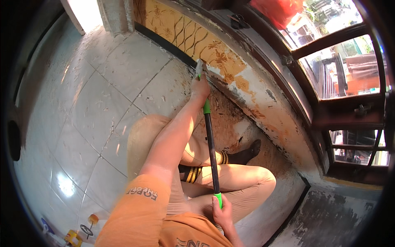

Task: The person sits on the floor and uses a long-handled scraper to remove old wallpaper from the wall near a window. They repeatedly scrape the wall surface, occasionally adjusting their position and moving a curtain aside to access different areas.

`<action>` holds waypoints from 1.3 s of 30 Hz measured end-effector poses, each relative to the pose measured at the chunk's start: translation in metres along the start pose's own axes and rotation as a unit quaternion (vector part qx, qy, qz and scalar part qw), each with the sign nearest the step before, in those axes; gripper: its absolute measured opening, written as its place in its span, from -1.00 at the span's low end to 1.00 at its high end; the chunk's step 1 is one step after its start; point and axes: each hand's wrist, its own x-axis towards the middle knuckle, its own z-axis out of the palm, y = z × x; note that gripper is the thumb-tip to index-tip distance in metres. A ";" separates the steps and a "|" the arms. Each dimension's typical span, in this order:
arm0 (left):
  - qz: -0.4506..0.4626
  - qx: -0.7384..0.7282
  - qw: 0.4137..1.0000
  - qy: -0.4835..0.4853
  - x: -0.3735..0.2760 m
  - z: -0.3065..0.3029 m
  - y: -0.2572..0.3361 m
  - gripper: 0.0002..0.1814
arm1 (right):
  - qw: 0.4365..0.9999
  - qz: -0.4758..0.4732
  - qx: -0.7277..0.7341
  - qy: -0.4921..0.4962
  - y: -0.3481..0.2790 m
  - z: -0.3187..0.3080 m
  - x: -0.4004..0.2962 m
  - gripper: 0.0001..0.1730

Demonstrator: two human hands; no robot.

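Note:
A long-handled scraper point(211, 136) with a black shaft and green grips runs from my lap up to the wall. My left hand point(200, 88) is closed around the green grip near its head, and my right hand point(222, 211) holds the green grip at the other end. The metal blade point(199, 65) meets the base of the wall where the black baseboard strip point(166, 44) ends. Yellow patterned wall covering point(191, 34) is on the wall beyond the blade; nearer, the wall point(262, 92) is partly stripped, with white and brown patches.
My crossed legs point(247, 182) rest on grey floor tiles point(114, 80) strewn with flakes. Dirty brown residue point(222, 108) lies along the wall. A yellow container point(73, 237) and small items are at lower left. A dark-framed window point(314, 95) rises at right; a dark object point(238, 21) sits on its ledge.

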 end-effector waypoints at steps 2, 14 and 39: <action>-0.031 -0.046 0.998 -0.032 -0.002 -0.001 -0.004 -0.41 | 1.000 -0.006 0.008 0.005 0.004 0.002 -0.004 -0.75; 0.011 0.017 1.000 0.003 0.027 0.002 -0.036 -0.37 | 1.000 -0.012 -0.015 0.004 -0.019 0.005 -0.003 -0.72; -0.017 -0.037 0.999 0.008 0.005 -0.001 -0.008 -0.37 | 1.000 -0.015 -0.028 0.000 -0.005 -0.014 -0.007 -0.79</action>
